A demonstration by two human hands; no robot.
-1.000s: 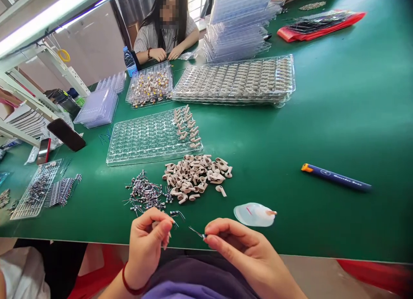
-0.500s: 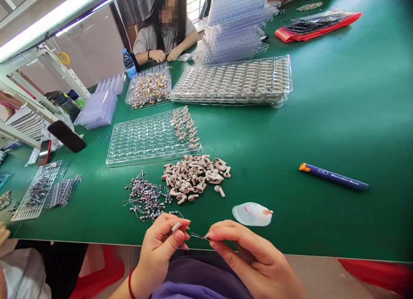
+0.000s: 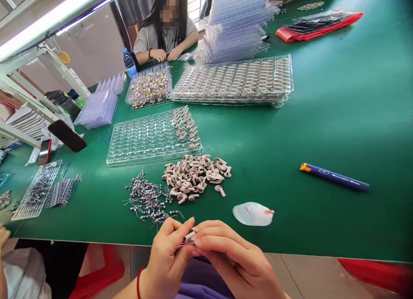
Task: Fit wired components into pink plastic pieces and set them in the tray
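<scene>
My left hand [image 3: 169, 258] and my right hand [image 3: 230, 258] meet at the table's near edge, fingertips pinched together. Between them I see a small beige plastic piece [image 3: 189, 235] in the left fingers and a thin wire-legged component in the right fingers, mostly hidden. Just beyond them lie a heap of wire-legged components [image 3: 146, 200] and a pile of beige plastic pieces [image 3: 195, 176]. Behind those sits a clear pocketed tray [image 3: 142, 137] with beige pieces filling only its right columns.
A white dish [image 3: 253, 214] lies to the right of my hands, a blue pen [image 3: 334, 177] farther right. Filled trays [image 3: 235, 79] and a stack of clear trays [image 3: 237, 23] stand behind. A person sits across the green table [image 3: 338, 105]. Phones [image 3: 66, 135] lie left.
My hands have come together: the right hand moved left with its wire component until it meets the beige piece in the left fingers. Both hands sit slightly lower in view.
</scene>
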